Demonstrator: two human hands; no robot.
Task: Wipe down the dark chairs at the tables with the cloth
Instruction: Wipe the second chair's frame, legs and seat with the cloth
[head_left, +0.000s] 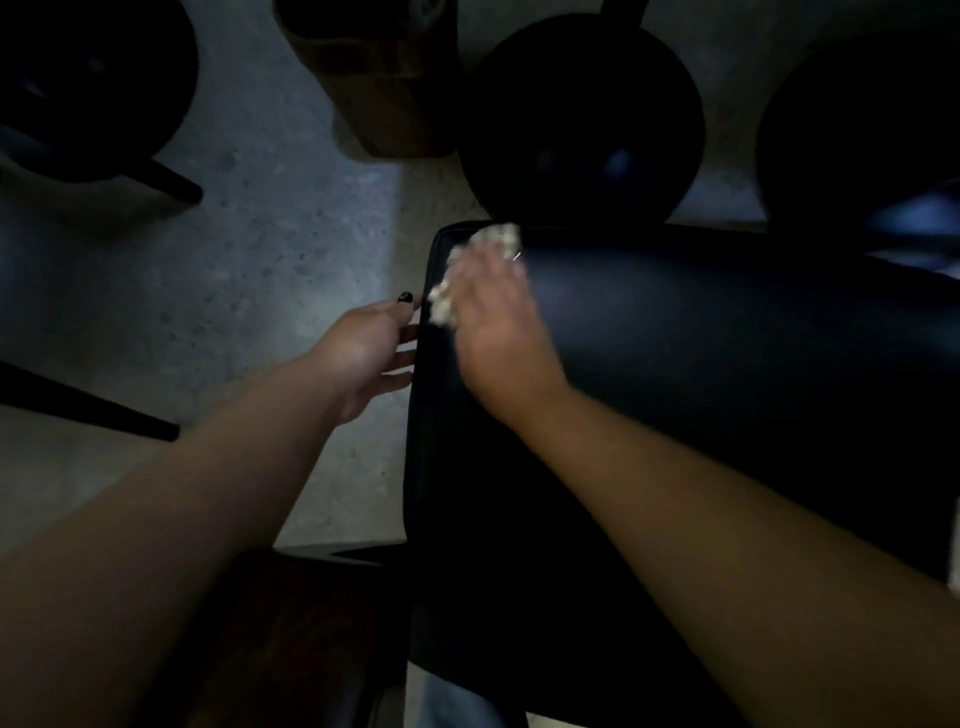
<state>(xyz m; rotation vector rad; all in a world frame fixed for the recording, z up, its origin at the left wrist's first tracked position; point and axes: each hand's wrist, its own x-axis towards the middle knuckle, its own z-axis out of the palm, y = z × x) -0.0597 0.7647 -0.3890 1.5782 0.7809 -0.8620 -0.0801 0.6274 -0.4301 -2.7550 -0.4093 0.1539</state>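
A dark padded chair seat (675, 364) fills the middle and right of the head view. My right hand (498, 322) lies on its far left corner and presses a crumpled pale cloth (488, 244) onto the surface; the hand is blurred and hides most of the cloth. My left hand (369, 348) sits just left of the seat's left edge, with straight fingers touching that edge and nothing in it.
Two round dark stools (582, 114) (862, 130) stand beyond the seat, a third one (88, 88) at the top left. A brown wooden table base (384, 78) stands at the top centre. A dark slanted leg (88, 405) crosses the grey speckled floor (270, 260) at left.
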